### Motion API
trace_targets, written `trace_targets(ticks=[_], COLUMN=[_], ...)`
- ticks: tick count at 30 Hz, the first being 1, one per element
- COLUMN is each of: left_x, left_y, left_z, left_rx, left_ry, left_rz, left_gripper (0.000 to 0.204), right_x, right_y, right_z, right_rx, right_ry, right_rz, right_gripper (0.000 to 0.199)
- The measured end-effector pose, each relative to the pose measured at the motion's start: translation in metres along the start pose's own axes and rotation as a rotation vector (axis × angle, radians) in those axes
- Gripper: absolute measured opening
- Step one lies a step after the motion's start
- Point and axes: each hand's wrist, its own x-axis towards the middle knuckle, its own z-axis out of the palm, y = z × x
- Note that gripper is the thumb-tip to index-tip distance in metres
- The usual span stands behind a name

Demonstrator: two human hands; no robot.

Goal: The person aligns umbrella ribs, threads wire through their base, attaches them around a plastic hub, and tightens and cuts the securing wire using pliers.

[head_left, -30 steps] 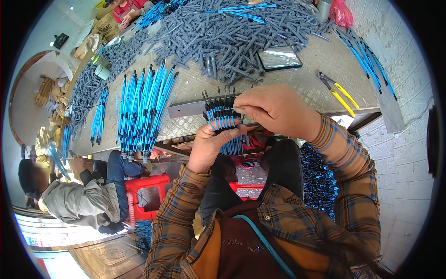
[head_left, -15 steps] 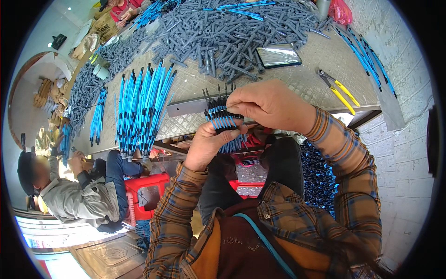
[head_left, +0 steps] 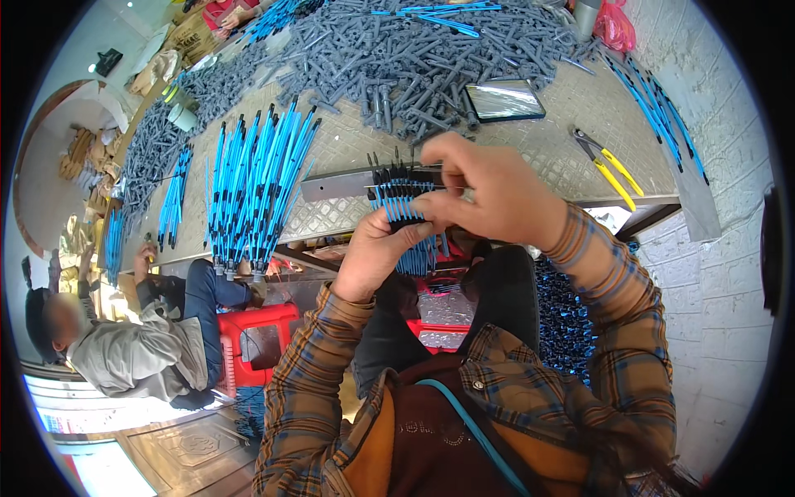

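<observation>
My left hand (head_left: 373,257) is closed around a bundle of thin blue rods with black tips (head_left: 399,207), held upright at the near table edge. Its thumb lies across the front of the bundle. My right hand (head_left: 505,195) is at the bundle's right side, the index finger bent and raised and the thumb low against the rods. A thin yellowish strand (head_left: 383,186) crosses the bundle toward the right hand; whether the curled fingers hold it is hard to make out. Behind the bundle lies a flat grey metal bar (head_left: 333,185) with a hole.
Grey plastic plugs (head_left: 364,50) are heaped across the table. Blue-and-black rod bundles (head_left: 257,182) lie left. A dark-framed flat panel (head_left: 505,99) and yellow-handled pliers (head_left: 609,166) lie right. A co-worker (head_left: 132,340) sits at left by a red stool (head_left: 257,323).
My right hand has moved slightly right, its pinch at the bundle's top loosening as the index finger lifts and the thumb drops lower. The left hand keeps its hold. The co-worker's arms have shifted.
</observation>
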Motion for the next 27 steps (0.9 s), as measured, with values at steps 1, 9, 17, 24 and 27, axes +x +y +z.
trace_targets(ticks=[1, 9, 17, 24, 27], left_x=[0.000, -0.001, -0.002, -0.002, -0.003], left_y=[0.000, 0.000, -0.001, -0.004, 0.001], left_z=[0.000, -0.002, -0.005, -0.007, -0.004], left_rx=[-0.001, 0.056, -0.014, 0.035, 0.026], left_ry=[0.003, -0.033, -0.038, -0.022, -0.016], left_rz=[0.002, -0.045, -0.037, -0.002, -0.026], left_gripper=[0.017, 0.017, 0.017, 0.019, 0.017], right_x=[-0.002, -0.001, -0.008, -0.016, -0.015], right_y=[0.004, 0.016, 0.031, 0.035, 0.031], right_z=[0.000, 0.005, 0.004, 0.001, 0.001], right_rx=[0.000, -0.048, 0.054, -0.105, -0.107], right_ry=[-0.003, 0.024, 0.242, 0.100, 0.104], right_rz=[-0.002, -0.210, -0.121, -0.151, -0.143], right_gripper=[0.019, 0.015, 0.009, 0.015, 0.015])
